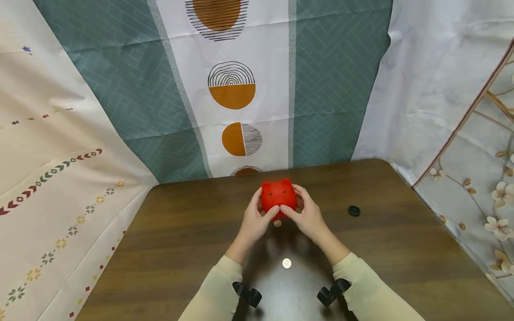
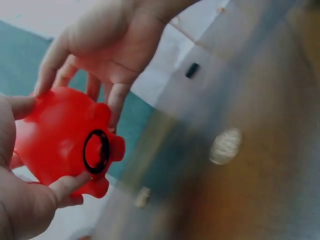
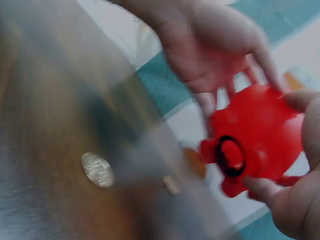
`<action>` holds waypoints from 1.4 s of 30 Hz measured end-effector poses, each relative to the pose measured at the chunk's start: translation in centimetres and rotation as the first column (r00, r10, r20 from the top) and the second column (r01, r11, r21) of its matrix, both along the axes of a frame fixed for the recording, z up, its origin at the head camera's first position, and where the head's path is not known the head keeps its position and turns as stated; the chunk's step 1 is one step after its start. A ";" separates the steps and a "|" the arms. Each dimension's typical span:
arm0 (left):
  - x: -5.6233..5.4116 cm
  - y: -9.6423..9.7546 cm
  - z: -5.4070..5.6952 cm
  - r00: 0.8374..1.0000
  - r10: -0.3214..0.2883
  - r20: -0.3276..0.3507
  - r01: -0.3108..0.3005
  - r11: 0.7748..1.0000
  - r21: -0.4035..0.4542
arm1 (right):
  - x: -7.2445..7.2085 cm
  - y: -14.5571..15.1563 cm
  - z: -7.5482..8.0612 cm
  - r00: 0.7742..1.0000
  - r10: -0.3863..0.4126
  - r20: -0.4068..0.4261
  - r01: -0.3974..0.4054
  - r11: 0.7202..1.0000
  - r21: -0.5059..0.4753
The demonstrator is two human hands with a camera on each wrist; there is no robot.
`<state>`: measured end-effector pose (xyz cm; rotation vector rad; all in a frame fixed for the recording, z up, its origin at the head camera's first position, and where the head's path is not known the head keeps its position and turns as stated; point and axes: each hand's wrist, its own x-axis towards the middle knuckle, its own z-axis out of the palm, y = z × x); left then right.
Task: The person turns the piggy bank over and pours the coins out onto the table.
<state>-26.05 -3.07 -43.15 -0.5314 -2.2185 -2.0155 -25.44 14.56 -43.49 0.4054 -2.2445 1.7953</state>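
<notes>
Both my hands hold a red piggy bank (image 1: 277,196) upright, its face with two dark eyes toward me. My left hand (image 1: 256,218) grips its left side and my right hand (image 1: 308,216) its right side, the thumbs nearly meeting at the front. In the left wrist view the underside shows short feet and a round opening with a black rim (image 2: 96,151); one fingertip lies close to that rim. On the table lie a silvery coin (image 1: 287,263), between the forearms, and a smaller-looking coin (image 1: 277,223) just below the piggy bank.
A round black plug (image 1: 354,211) lies on the brown wooden table (image 1: 180,232), right of my hands. Patterned cloths (image 1: 337,89) hang behind the table and at both sides. Black cameras (image 1: 254,298) are strapped to both wrists.
</notes>
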 end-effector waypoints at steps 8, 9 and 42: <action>0.0 0.0 -1.9 0.995 0.054 0.084 -0.046 0.995 -0.093 | -0.1 0.2 -1.8 0.989 0.020 0.144 -0.023 1.000 0.014; 0.0 0.0 -1.7 0.997 0.048 0.062 -0.044 0.996 -0.075 | 0.0 0.2 -1.5 0.993 0.019 0.114 -0.021 1.000 0.011; 1.7 0.2 4.5 0.993 0.058 -0.098 -0.072 0.987 -0.145 | -0.4 0.7 1.4 0.981 0.094 0.172 -0.067 0.986 -0.154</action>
